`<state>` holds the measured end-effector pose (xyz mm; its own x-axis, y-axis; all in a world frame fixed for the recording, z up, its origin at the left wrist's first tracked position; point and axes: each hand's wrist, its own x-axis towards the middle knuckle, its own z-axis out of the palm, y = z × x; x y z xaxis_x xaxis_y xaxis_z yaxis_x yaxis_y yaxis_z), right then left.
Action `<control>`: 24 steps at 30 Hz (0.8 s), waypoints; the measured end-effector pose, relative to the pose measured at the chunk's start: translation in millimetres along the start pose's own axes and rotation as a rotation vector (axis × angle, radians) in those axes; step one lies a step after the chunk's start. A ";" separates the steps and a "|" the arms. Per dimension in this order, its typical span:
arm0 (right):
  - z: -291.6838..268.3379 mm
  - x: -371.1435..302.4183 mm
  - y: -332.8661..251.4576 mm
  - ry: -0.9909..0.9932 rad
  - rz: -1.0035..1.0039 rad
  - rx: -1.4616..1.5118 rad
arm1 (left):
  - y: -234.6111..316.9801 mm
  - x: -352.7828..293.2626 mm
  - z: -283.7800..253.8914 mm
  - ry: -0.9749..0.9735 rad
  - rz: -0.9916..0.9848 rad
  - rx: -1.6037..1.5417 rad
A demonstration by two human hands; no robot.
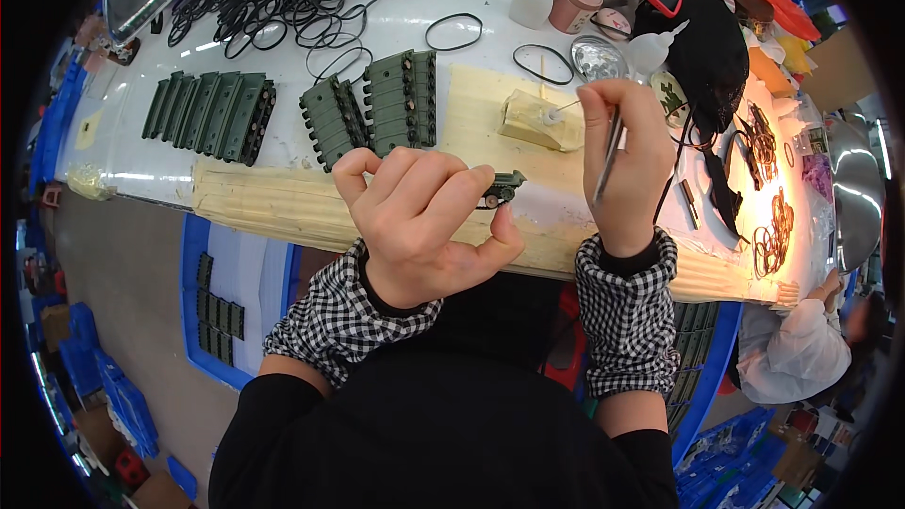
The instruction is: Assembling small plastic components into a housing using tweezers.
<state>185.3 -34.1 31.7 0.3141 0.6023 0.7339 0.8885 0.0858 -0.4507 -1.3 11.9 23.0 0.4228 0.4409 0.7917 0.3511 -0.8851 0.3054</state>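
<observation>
My left hand (419,217) is closed, with a small dark green toy vehicle part (502,190) pinched between thumb and index finger. Small wheels show along the part's side. Above the bench's right part, my right hand (627,160) is closed around a slender grey metal tool (611,155), whose exact kind I cannot make out. A thin rod (567,106) runs from its fingertips to a whitish spot on a tape-wrapped block (528,123). Left of the block stand dark green ribbed toy parts (401,99), several in a row, with another row of green parts (209,113) further left.
Black rubber bands (283,0) lie piled at the back. A white squeeze bottle (533,2), a pink jar (575,5) and a black mesh bag (702,61) stand back right. Blue trays (198,320) with green parts sit below the bench. A person (792,349) is at far right.
</observation>
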 end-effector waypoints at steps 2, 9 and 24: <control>1.2 -2.8 1.4 -0.043 -0.033 -0.083 | -1.1 -0.2 -0.6 -0.005 -0.001 0.012; -20.9 -12.9 -30.8 -0.033 0.222 0.436 | -0.1 0.7 -0.8 -0.022 -0.015 0.019; -24.6 -19.1 -42.0 -0.274 0.313 0.688 | 0.4 0.0 1.0 -0.010 0.004 0.007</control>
<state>150.3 -68.7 49.1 0.3420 0.8450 0.4111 0.3397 0.2967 -0.8925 -0.3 11.7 22.6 0.4329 0.4388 0.7874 0.3555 -0.8858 0.2982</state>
